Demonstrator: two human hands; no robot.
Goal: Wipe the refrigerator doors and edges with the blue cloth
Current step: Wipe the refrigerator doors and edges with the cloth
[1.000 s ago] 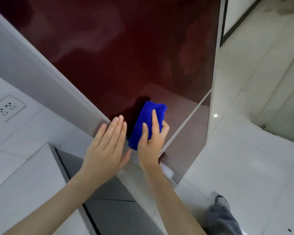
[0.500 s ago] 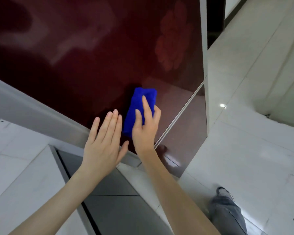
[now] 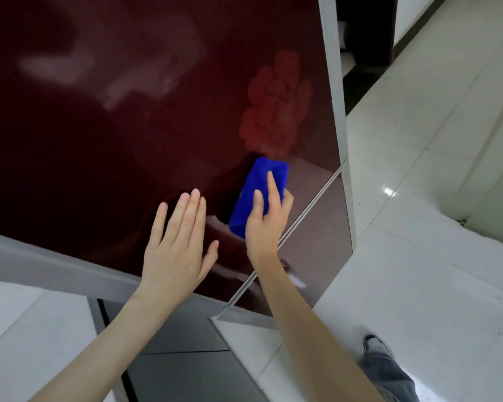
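The refrigerator's upper door [image 3: 134,134] is glossy dark red with a faint flower print at the right. A silver seam [image 3: 308,210] divides it from the lower door [image 3: 317,250]. A folded blue cloth [image 3: 256,190] lies flat against the upper door, just below the flower print. My right hand [image 3: 266,221] presses on the cloth with fingers spread over it. My left hand [image 3: 177,242] rests flat and open on the door, left of the cloth, holding nothing.
The fridge has a grey side panel [image 3: 41,262] at the left and a silver right edge [image 3: 336,91]. White floor tiles [image 3: 418,256] spread to the right. A dark doorway [image 3: 366,39] is at the top. My leg and shoe [image 3: 378,349] stand below.
My right hand slid the cloth up and to the right across the upper door, towards the flower print. My left hand followed along the door. The view shifted to show more of the door.
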